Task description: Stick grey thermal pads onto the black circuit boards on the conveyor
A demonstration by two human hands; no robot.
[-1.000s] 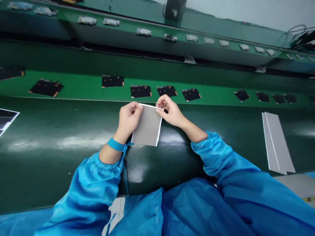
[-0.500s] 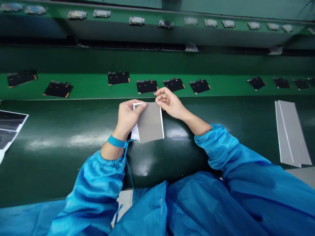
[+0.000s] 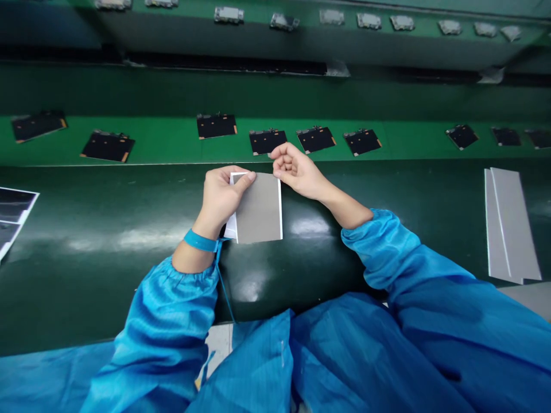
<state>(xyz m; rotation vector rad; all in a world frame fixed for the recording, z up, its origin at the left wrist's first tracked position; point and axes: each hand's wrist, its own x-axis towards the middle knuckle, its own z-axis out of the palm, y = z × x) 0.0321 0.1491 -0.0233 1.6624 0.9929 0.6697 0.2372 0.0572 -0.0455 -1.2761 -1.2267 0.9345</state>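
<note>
A grey sheet with white edges [image 3: 259,209] is held over the dark green work surface. My left hand [image 3: 224,195] grips its upper left part, thumb on top and fingers behind. A white layer shows beneath the sheet's left side. My right hand [image 3: 297,172] is at the sheet's upper right corner, thumb and fingertips pressed together; what is between them, if anything, is too small to make out. A blue band [image 3: 200,241] with a thin cord circles my left wrist.
Black flat parts [image 3: 267,141] lie on a bright green strip [image 3: 163,140] beyond my hands. Grey strips [image 3: 510,223] rest at the right, dark white-edged sheets [image 3: 15,215] at the left. Small metallic parts [image 3: 229,15] line the far shelf.
The view has shifted slightly, so the background parts sit higher and the middle ones further right. My left hand still holds the sheet; my right hand stays by its corner.
</note>
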